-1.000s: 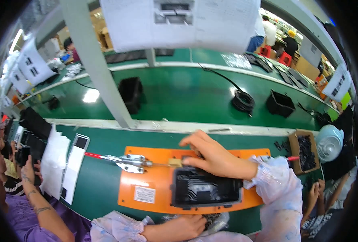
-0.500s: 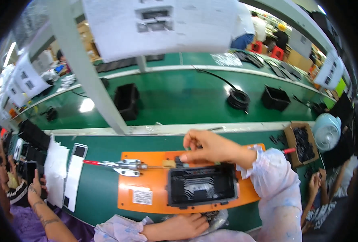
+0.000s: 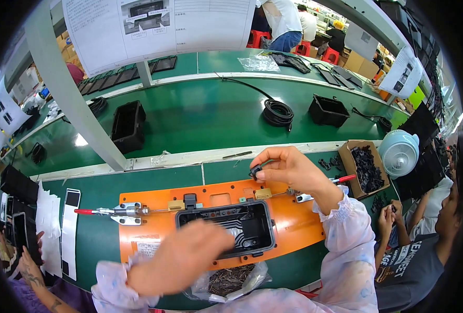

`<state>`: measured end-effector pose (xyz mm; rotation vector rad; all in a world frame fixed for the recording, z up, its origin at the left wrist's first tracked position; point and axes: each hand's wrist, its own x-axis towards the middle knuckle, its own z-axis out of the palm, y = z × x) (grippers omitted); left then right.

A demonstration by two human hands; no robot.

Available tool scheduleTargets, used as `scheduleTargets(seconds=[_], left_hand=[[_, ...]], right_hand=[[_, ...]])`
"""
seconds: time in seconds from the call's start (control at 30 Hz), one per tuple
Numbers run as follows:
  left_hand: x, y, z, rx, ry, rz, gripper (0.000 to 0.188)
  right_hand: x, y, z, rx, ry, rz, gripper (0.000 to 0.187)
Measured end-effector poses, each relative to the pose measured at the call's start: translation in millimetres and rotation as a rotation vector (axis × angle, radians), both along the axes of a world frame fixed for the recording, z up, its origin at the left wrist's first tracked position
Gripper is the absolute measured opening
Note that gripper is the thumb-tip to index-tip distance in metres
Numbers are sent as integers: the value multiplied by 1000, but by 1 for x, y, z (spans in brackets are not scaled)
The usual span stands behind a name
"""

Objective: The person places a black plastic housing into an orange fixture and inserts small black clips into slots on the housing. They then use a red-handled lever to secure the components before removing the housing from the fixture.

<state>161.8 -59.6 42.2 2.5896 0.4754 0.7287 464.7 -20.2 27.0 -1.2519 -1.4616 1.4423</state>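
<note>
Fingers (image 3: 259, 172) of the right hand (image 3: 289, 169) are pinched on a small black clip-like part (image 3: 255, 171), which is held above the rear edge of the orange fixture plate (image 3: 294, 224); a second ago that hand lay flat and low on the fixture beside the housing, and half a second ago it had begun to rise, so the part is judged to have been lifted and brought over for fitting. The left hand (image 3: 182, 258) is seen blurred above the near edge of the fixture, just left of the black plastic housing (image 3: 226, 227); earlier it rested lower, near the clear bag of small dark pins (image 3: 231, 279) at the desk edge. Whether its fingers are closed on anything cannot be told through the blur. The housing is seated open side up in a cut-out at the middle of the fixture, a rectangular tray with rounded corners and a ribbed floor, and nothing is seen to have been placed in it yet. A red-handled toggle clamp (image 3: 111, 211) is mounted at the left of the plate and another (image 3: 322, 188) at the right, behind the right wrist. A cardboard box of black parts (image 3: 364, 167) stands on the green desk (image 3: 153, 182) at the right, beside a pale blue fan (image 3: 401, 151).
</note>
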Motion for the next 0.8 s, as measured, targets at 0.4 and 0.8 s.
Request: scheduleTargets(seconds=[0.4, 0.8], left_hand=[[26, 47, -12, -169, -12, 110, 9], [22, 49, -13, -87, -14, 135, 8]], right_hand=[[-14, 2, -18, 204, -190, 96, 23], [-21, -7, -7, 590, -443, -53, 11]])
